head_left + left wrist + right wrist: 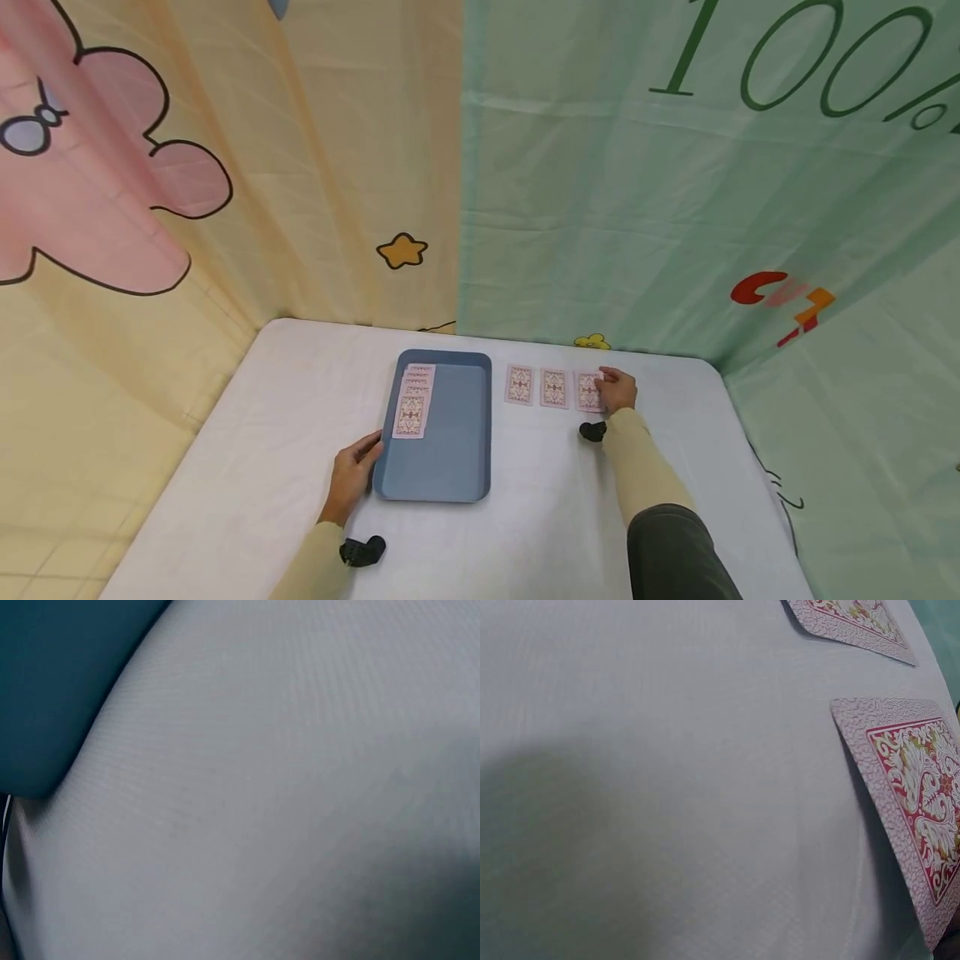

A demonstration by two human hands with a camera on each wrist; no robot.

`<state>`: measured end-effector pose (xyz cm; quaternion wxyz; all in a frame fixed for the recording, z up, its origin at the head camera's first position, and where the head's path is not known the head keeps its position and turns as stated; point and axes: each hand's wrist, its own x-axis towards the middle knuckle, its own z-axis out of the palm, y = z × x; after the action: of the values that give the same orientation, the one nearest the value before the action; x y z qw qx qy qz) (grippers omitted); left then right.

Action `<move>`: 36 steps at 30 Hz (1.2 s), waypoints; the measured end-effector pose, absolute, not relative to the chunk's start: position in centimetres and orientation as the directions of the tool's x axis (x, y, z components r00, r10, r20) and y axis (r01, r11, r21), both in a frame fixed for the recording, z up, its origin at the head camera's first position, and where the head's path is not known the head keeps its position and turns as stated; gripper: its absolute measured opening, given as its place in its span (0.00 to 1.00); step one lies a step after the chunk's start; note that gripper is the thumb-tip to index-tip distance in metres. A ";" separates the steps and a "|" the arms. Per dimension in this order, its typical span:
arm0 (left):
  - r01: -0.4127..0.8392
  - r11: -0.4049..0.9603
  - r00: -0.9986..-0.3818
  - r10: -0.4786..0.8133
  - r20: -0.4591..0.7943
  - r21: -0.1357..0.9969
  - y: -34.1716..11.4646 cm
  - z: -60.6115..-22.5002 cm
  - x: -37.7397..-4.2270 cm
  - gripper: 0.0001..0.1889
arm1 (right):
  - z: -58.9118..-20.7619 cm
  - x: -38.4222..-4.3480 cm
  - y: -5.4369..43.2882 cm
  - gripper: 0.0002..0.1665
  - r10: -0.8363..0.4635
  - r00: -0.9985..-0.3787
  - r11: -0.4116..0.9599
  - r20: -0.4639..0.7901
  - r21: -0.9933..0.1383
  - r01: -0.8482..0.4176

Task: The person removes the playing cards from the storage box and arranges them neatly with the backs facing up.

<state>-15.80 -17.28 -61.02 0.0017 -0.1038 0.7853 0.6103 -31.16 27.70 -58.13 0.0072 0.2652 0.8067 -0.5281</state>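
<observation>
A blue-grey tray (457, 433) lies on the white table, its corner also showing in the left wrist view. Overlapping playing cards (411, 417), backs up, form a column along its left side. My left hand (351, 477) holds the tray's left edge, thumb by the rim; its fingertips are partly hidden. Right of the tray, a row has a left playing card (519, 384), a middle playing card (554, 388) and a right playing card (588, 391), all with red patterned backs. My right hand (618, 390) pinches the right card's right edge. That card (922, 795) casts a shadow on the cloth.
The table (300, 383) has a white cover. Patterned curtains (360, 167) hang behind it and along its sides. A black strap piece (363, 551) sits by the left wrist, another black piece (592, 431) by the right wrist.
</observation>
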 end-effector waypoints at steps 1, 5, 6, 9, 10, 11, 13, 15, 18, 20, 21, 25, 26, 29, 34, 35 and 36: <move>-0.164 0.231 -0.979 -0.158 -0.129 0.959 -17.3 -61.0 -15.8 0.20 | -58.0 -31.0 27.7 0.21 0.422 -0.860 0.310 -0.286 -0.846 0.433; -0.161 0.232 -0.980 -0.157 -0.126 0.959 -17.2 -60.9 -15.8 0.20 | -58.0 -30.8 27.9 0.23 0.424 -0.865 0.319 -0.267 -0.850 0.419; -0.158 0.232 -0.980 -0.156 -0.124 0.960 -17.2 -60.9 -15.7 0.20 | -58.1 -30.8 28.0 0.23 0.426 -0.864 0.314 -0.268 -0.852 0.419; -0.152 0.241 -0.981 -0.156 -0.117 0.959 -17.2 -61.0 -15.4 0.21 | -58.5 -30.6 28.0 0.23 0.440 -0.863 0.313 -0.248 -0.858 0.406; -0.151 0.237 -0.981 -0.156 -0.116 0.960 -17.2 -61.0 -15.4 0.21 | -58.6 -30.5 28.0 0.23 0.447 -0.861 0.310 -0.241 -0.862 0.402; -0.150 0.238 -0.981 -0.156 -0.115 0.960 -17.1 -61.0 -15.3 0.21 | -58.5 -30.3 27.8 0.23 0.452 -0.862 0.307 -0.231 -0.867 0.394; -0.154 0.232 -0.980 -0.156 -0.119 0.960 -17.1 -60.9 -15.3 0.20 | -58.3 -30.0 27.1 0.23 0.458 -0.862 0.301 -0.216 -0.875 0.379; -0.157 0.226 -0.980 -0.157 -0.123 0.962 -17.2 -60.9 -15.3 0.20 | -57.9 -29.5 26.2 0.23 0.455 -0.869 0.307 -0.194 -0.882 0.357; -0.157 0.223 -0.980 -0.159 -0.124 0.962 -17.3 -60.8 -15.4 0.20 | -57.4 -28.9 24.7 0.24 0.437 -0.881 0.312 -0.181 -0.888 0.337; -0.162 0.224 -0.979 -0.161 -0.128 0.961 -17.3 -60.8 -15.5 0.20 | -57.1 -28.6 23.7 0.24 0.414 -0.896 0.322 -0.162 -0.894 0.311; -0.163 0.227 -0.979 -0.160 -0.128 0.960 -17.3 -60.7 -15.5 0.20 | -57.0 -28.4 23.2 0.24 0.401 -0.903 0.324 -0.155 -0.898 0.298; -0.170 0.229 -0.978 -0.157 -0.137 0.958 -17.3 -60.7 -15.6 0.20 | -56.6 -28.0 21.5 0.25 0.346 -0.931 0.335 -0.121 -0.910 0.243; -0.169 0.228 -0.979 -0.155 -0.136 0.959 -17.3 -60.7 -15.6 0.20 | -56.5 -27.9 21.0 0.25 0.329 -0.938 0.339 -0.108 -0.914 0.224; -0.169 0.233 -0.979 -0.156 -0.134 0.958 -17.4 -60.6 -15.7 0.20 | -56.5 -27.7 19.7 0.25 0.292 -0.953 0.332 -0.083 -0.925 0.183; -0.170 0.244 -0.978 -0.160 -0.133 0.955 -17.4 -60.6 -15.8 0.20 | -56.4 -27.5 17.3 0.24 0.233 -0.969 0.288 -0.079 -0.946 0.146; -0.171 0.246 -0.978 -0.160 -0.134 0.954 -17.4 -60.5 -15.8 0.20 | -56.3 -27.5 16.8 0.24 0.221 -0.972 0.282 -0.077 -0.949 0.139; -0.173 0.244 -0.978 -0.160 -0.136 0.954 -17.4 -60.5 -15.8 0.20 | -56.2 -27.4 16.2 0.23 0.210 -0.975 0.276 -0.070 -0.953 0.128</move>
<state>-15.80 -17.39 -60.50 0.0053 -0.1058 0.7887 0.6056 -27.41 16.22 -56.23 -0.0348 0.1059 0.7979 -0.5924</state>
